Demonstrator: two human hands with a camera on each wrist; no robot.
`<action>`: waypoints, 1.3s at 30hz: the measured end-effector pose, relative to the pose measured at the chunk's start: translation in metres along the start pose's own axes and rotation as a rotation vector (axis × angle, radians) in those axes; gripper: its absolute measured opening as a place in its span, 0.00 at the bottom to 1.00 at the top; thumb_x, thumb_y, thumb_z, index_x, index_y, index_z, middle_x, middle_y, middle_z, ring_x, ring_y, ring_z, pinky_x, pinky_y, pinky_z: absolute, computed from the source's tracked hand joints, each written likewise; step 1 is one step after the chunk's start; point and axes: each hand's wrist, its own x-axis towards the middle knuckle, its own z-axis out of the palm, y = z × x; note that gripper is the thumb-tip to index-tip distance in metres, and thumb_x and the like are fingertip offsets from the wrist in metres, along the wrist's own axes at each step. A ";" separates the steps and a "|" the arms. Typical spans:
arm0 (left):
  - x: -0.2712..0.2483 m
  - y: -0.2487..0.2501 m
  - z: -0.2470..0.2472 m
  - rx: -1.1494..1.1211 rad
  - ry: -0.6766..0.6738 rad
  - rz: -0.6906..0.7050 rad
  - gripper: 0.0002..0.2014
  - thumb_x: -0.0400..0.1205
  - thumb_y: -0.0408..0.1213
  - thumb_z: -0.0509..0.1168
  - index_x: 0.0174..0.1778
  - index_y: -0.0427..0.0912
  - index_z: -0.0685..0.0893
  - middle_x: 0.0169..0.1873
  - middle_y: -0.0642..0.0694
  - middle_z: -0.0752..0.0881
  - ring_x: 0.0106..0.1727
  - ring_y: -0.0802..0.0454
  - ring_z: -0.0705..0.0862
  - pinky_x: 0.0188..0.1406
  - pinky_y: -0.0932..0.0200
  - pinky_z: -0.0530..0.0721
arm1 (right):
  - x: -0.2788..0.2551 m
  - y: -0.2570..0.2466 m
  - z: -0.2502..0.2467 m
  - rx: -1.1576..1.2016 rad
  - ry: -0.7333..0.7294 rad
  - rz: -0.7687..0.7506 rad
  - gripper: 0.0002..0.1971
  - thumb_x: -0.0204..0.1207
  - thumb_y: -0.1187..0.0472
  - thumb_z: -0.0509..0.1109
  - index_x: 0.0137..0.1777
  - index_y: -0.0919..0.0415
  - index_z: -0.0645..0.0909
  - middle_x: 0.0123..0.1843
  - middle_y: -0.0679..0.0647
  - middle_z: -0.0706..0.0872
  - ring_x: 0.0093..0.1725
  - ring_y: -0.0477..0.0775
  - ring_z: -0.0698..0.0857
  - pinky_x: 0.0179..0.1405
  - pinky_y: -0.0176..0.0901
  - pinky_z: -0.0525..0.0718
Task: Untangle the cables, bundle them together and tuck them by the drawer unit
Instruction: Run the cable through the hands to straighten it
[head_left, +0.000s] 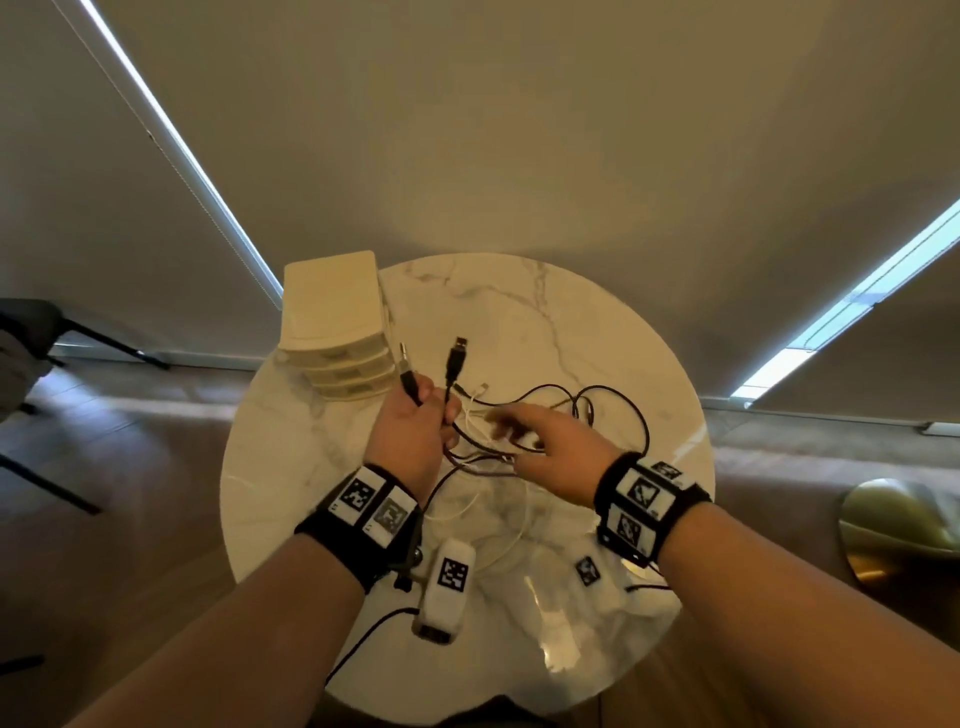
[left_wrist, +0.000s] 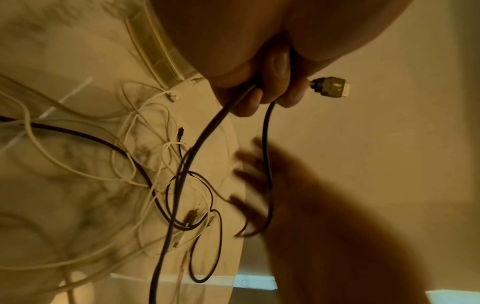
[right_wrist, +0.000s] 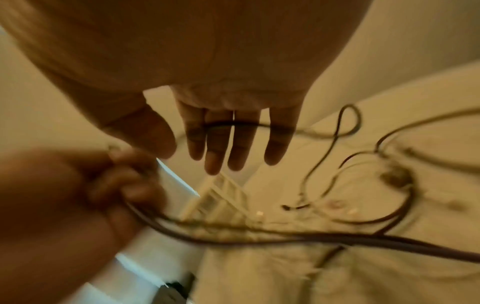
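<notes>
My left hand (head_left: 415, 421) grips two black cables (left_wrist: 197, 142) above the round marble table (head_left: 597, 332), their plug ends standing up out of the fist; one is a USB plug (head_left: 458, 356), seen also as the USB plug (left_wrist: 332, 86). My right hand (head_left: 524, 431) hovers blurred just right of it with straight, spread fingers (right_wrist: 221, 144), a thin black cable lying across them, gripping nothing. A tangle of white cables (left_wrist: 145, 156) and black cables (head_left: 613, 405) lies on the table under and beyond both hands. The cream drawer unit (head_left: 335, 322) stands at the table's back left.
The table's rim (head_left: 228, 493) is near on all sides, with floor beyond. A dark chair (head_left: 41, 332) stands at the left and a gold round object (head_left: 904, 525) on the floor at the right. Blinds hang behind the table.
</notes>
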 end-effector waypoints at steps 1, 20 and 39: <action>-0.002 -0.002 0.002 0.035 -0.020 -0.005 0.14 0.90 0.22 0.51 0.43 0.45 0.68 0.28 0.47 0.74 0.25 0.54 0.69 0.27 0.56 0.66 | 0.006 -0.012 -0.003 0.188 0.061 -0.020 0.27 0.74 0.51 0.71 0.76 0.44 0.79 0.65 0.40 0.87 0.65 0.43 0.84 0.67 0.40 0.81; -0.011 -0.002 0.012 -0.097 -0.175 0.002 0.19 0.93 0.45 0.54 0.48 0.44 0.88 0.33 0.45 0.80 0.28 0.54 0.69 0.33 0.52 0.69 | 0.020 -0.061 -0.011 0.848 0.463 -0.044 0.05 0.83 0.58 0.75 0.53 0.58 0.90 0.52 0.56 0.92 0.46 0.50 0.89 0.51 0.49 0.87; -0.025 0.005 0.021 -0.016 -0.194 -0.045 0.30 0.85 0.65 0.57 0.30 0.46 0.87 0.29 0.40 0.82 0.26 0.48 0.74 0.27 0.53 0.72 | 0.005 -0.060 -0.006 0.830 0.240 -0.204 0.17 0.90 0.61 0.64 0.74 0.46 0.83 0.45 0.78 0.86 0.30 0.54 0.77 0.34 0.48 0.82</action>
